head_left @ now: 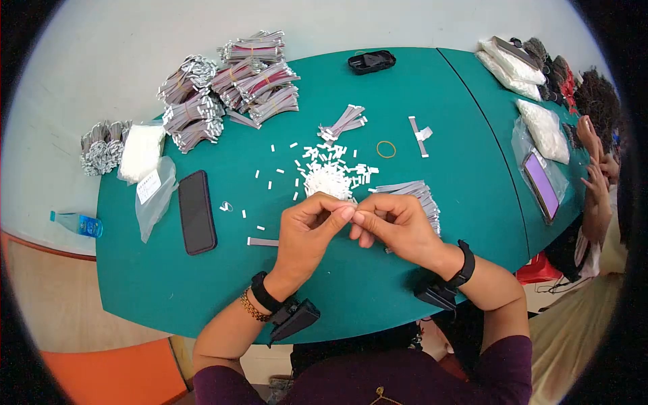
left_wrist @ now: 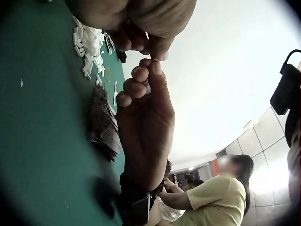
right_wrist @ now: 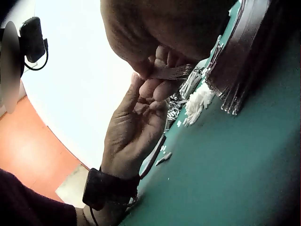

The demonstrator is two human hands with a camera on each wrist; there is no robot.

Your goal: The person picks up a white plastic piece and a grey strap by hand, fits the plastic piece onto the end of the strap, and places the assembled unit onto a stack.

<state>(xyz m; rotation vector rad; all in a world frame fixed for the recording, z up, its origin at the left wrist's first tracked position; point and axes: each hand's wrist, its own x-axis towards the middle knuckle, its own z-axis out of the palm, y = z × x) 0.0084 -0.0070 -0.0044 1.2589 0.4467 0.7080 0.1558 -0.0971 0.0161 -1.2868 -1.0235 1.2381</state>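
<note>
Above the table's near middle, my left hand (head_left: 304,229) and right hand (head_left: 401,226) meet at the fingertips. A short grey flat ribbon cable (right_wrist: 171,73) shows under the right hand, gripped between its thumb and fingers. The left thumb and index finger pinch at the cable's end; the tiny piece between them is mostly hidden. Just beyond the hands lies a heap of small white plastic pieces (head_left: 327,181). Beside the right hand is a stack of ribbon cables (head_left: 418,196), partly covered by it. One single ribbon cable (head_left: 262,241) lies by the left hand.
Banded ribbon cable bundles (head_left: 253,84) are piled at the back left, near a bag of white pieces (head_left: 142,152). A dark phone (head_left: 197,212) lies left. A rubber band (head_left: 386,149), a taped cable (head_left: 419,137) and a black case (head_left: 371,62) lie farther back. Another person (left_wrist: 218,193) sits right.
</note>
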